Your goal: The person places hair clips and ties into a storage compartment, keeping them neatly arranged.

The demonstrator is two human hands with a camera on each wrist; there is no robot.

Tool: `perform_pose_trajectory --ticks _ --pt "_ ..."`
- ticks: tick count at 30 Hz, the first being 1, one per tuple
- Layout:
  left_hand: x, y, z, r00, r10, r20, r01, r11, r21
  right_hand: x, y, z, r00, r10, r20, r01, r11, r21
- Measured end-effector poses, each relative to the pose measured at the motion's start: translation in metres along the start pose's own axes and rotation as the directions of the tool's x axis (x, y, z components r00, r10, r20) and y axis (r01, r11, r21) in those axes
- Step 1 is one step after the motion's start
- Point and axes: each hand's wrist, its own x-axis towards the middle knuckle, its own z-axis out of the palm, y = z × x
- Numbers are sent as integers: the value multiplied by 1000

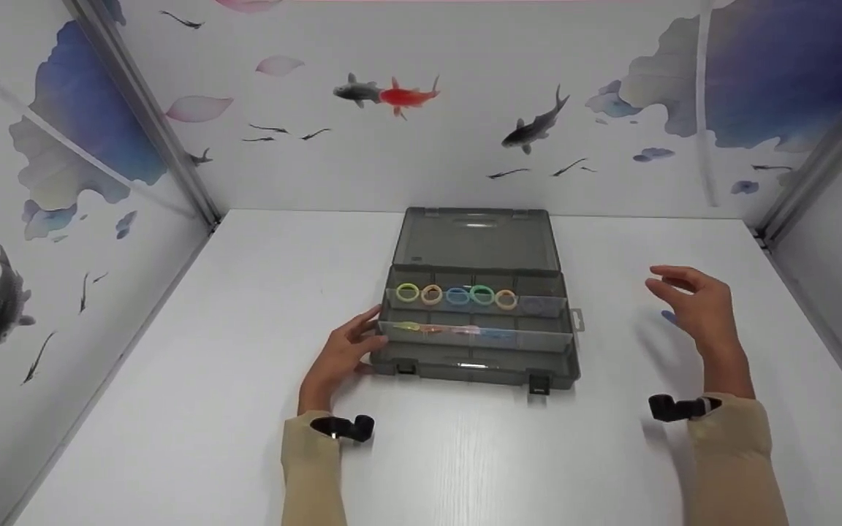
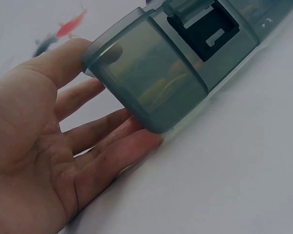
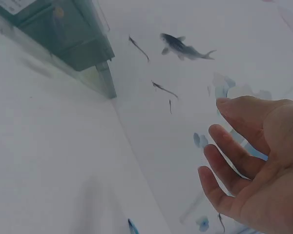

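Note:
A grey see-through plastic storage box (image 1: pixel 476 380) sits on the table with its lid (image 1: pixel 476 245) folded back. My left hand (image 1: pixel 340 358) holds its left front corner; in the left wrist view the thumb laps over the rim and the fingers (image 2: pixel 132 146) lie against the outer wall. Inside, a back row holds several rings: yellow (image 1: pixel 407 293), orange, blue (image 1: pixel 457 296) and green (image 1: pixel 482 294). Yellow, orange, pink and blue pieces (image 1: pixel 498 333) lie in the row before them. Right of the box hovers my right hand (image 1: pixel 706 307), fingers loosely bent around nothing. Under it lies a small blue thing (image 1: pixel 669 317), partly hidden.
Two dark latches (image 1: pixel 539 385) stick out at the box's front, and a tab (image 1: pixel 577 320) at its right side. White panels with painted fish (image 1: pixel 534 128) enclose the white table (image 1: pixel 260 292) at the back and sides. Each wrist wears a black camera (image 1: pixel 673 408).

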Motion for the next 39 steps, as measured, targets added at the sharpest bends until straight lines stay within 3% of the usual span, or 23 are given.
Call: perform_pose_trajectory --ticks 9,17,23,29,39 --pt "-2 0 0 1000 3 -13 -3 1000 12 7 32 -14 995 86 56 -92 989 119" --pt "0 -2 0 1000 5 -11 -5 1000 -11 13 52 -12 978 203 55 -208 973 98" --pt "0 -1 0 1000 7 2 -7 1000 -17 13 65 -14 955 262 142 -274 959 75" --pt "-1 -3 -1 1000 8 10 -8 1000 -12 13 70 -14 946 266 186 -272 962 9" --pt "3 -3 -1 1000 3 9 -3 1000 -19 9 71 -14 966 191 173 -175 979 -101"
